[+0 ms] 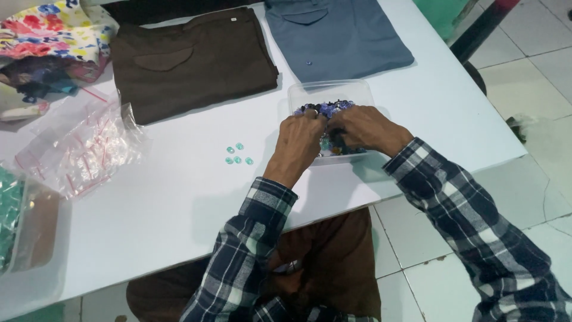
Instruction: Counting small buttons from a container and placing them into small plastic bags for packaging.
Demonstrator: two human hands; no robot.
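Observation:
A clear plastic box (330,92) full of small mixed buttons (333,108) stands on the white table (179,197). My left hand (301,140) and my right hand (363,128) both reach into the box, fingers curled down among the buttons. What the fingertips pinch is hidden. Several small teal buttons (237,155) lie loose on the table just left of my left hand.
Folded brown trousers (190,62) and a folded grey-blue garment (336,36) lie at the back. Clear zip bags (80,146) are heaped at left, with floral cloth (53,30) behind and a plastic container (30,226) at the left edge. Tiled floor lies to the right.

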